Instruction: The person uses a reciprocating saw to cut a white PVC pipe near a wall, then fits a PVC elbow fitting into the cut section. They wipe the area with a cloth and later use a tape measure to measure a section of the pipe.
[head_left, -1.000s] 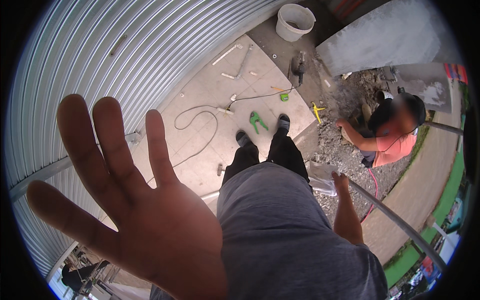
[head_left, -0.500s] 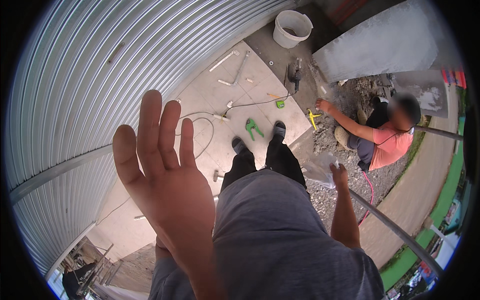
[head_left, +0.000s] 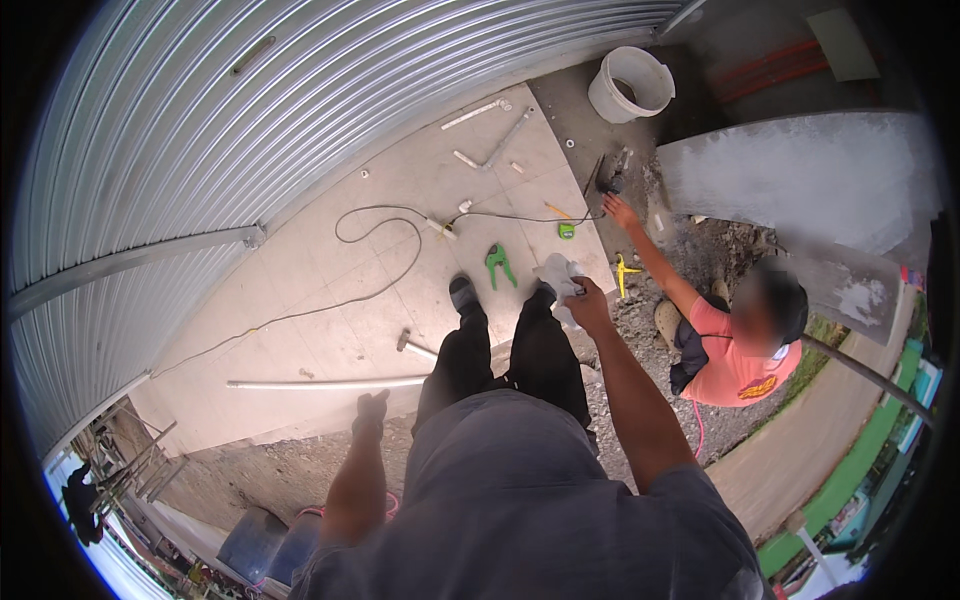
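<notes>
My right hand [head_left: 590,305] is closed on a crumpled clear plastic bag [head_left: 558,280] with something white inside, held out above the floor beside my right foot. My left hand [head_left: 370,410] hangs low at my left side, near a long white pipe [head_left: 325,384]; its fingers are blurred. Close by that pipe rests a hammer [head_left: 415,345]. In front of my feet lies a green pipe cutter [head_left: 499,265]. A green tape measure [head_left: 566,231] and a yellow hand tool [head_left: 623,275] are further right.
To the right a crouching co-worker [head_left: 740,345] reaches toward a dark power tool [head_left: 608,182]. A cable [head_left: 380,292] loops across the pale floor panel [head_left: 300,340]. Beyond are short pipe pieces [head_left: 500,145], a white bucket [head_left: 630,90] and a corrugated metal wall [head_left: 180,150].
My left hand has dropped from close in front of the view, where it was spread, to my left side. My right hand has moved forward and inward with the bag. The co-worker's hand now reaches the power tool.
</notes>
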